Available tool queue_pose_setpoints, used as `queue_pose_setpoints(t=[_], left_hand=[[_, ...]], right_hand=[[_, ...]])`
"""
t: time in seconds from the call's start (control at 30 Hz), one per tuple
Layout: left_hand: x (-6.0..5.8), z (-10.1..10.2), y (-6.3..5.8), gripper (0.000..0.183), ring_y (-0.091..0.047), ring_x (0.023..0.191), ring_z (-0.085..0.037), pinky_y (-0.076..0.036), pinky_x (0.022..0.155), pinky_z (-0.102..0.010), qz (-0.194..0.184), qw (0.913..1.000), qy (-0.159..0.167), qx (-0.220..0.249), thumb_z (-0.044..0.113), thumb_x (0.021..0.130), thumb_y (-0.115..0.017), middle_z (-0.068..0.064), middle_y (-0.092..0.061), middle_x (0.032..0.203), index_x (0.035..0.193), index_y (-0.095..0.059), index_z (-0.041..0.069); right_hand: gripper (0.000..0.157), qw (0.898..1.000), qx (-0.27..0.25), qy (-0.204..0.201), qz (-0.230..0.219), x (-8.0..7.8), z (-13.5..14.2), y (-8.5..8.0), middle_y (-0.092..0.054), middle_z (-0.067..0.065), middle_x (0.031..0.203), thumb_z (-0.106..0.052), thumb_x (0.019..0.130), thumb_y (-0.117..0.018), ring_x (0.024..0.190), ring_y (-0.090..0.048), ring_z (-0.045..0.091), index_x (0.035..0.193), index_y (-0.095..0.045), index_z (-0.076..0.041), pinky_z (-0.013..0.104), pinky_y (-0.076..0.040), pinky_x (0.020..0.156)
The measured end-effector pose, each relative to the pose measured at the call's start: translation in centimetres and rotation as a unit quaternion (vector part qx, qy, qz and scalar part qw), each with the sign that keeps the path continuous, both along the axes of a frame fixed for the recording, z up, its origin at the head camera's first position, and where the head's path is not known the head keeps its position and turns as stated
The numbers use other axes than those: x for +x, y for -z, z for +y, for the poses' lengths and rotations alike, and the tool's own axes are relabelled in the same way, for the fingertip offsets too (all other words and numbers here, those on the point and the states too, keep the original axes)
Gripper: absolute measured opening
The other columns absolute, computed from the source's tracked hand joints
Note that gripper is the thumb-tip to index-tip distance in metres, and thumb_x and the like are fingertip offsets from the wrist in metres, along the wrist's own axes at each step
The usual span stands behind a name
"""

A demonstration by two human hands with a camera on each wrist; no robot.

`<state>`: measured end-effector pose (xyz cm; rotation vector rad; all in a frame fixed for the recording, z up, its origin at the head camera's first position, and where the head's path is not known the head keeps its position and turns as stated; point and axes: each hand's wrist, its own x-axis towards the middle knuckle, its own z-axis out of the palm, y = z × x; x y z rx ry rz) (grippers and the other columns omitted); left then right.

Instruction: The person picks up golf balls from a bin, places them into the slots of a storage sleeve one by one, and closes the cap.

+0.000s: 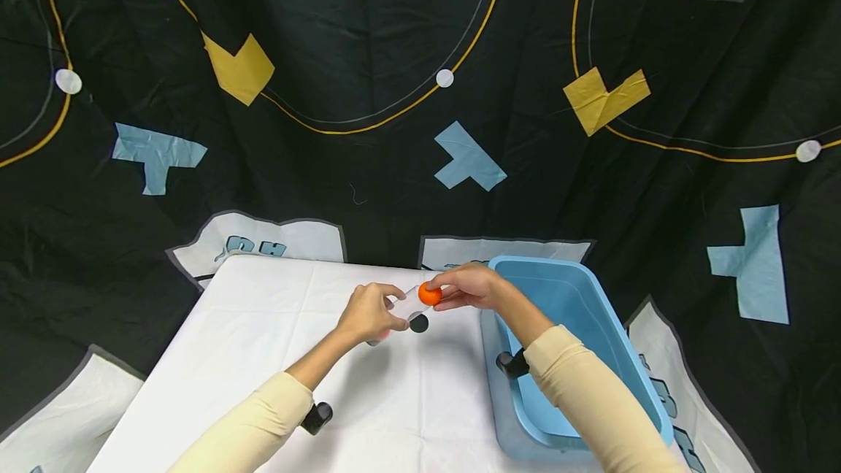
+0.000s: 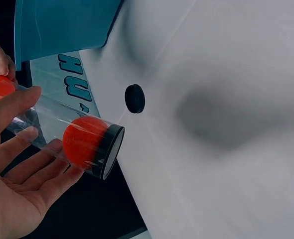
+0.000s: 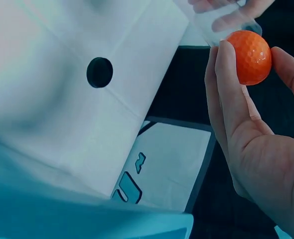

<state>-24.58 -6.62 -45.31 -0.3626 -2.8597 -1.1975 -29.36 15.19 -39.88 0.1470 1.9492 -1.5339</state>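
Observation:
My left hand [image 1: 368, 314] grips a clear plastic tube [image 1: 405, 305], held tilted above the white table. In the left wrist view, an orange ball [image 2: 82, 142] sits inside the tube against its black end cap [image 2: 108, 152]. My right hand [image 1: 469, 285] pinches an orange golf ball [image 3: 252, 57] between thumb and fingers. That ball is at the tube's uncapped upper end; whether it has entered the mouth I cannot tell. A loose black cap [image 2: 134, 98] lies on the table below the hands.
A light blue bin [image 1: 565, 290] stands on the right of the white table [image 1: 315, 298], under my right forearm. Black cloth [image 1: 368, 188] with tape pieces hangs behind the table.

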Motion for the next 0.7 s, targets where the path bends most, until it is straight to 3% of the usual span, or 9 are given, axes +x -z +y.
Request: queue_pose_setpoints(t=[0.43, 0.7], left_hand=[[0.32, -0.11, -0.07, 0.042, -0.069, 0.082, -0.017, -0.055, 0.07, -0.034, -0.004, 1.0, 0.004, 0.008, 0.02, 0.066, -0.094, -0.011, -0.077, 0.089, 0.104, -0.079, 0.013], [0.51, 0.09, -0.56, 0.042, -0.069, 0.085, -0.018, -0.055, 0.071, -0.034, -0.007, 1.0, 0.0, 0.004, 0.02, 0.067, -0.094, -0.01, -0.077, 0.092, 0.105, -0.079, 0.014]], right_hand=[[0.036, 1.0, 0.015, -0.012, 0.002, 0.39, -0.54, 0.21, -0.074, 0.02, 0.11, -0.019, 0.093, -0.073, 0.081, -0.077, 0.023, 0.121, -0.068, 0.003, 0.034, -0.06, 0.084], [0.038, 0.999, 0.008, -0.029, -0.01, 0.22, -0.11, 0.14, -0.072, 0.019, 0.114, -0.022, 0.094, -0.072, 0.083, -0.076, 0.022, 0.124, -0.067, 0.002, 0.035, -0.059, 0.089]])
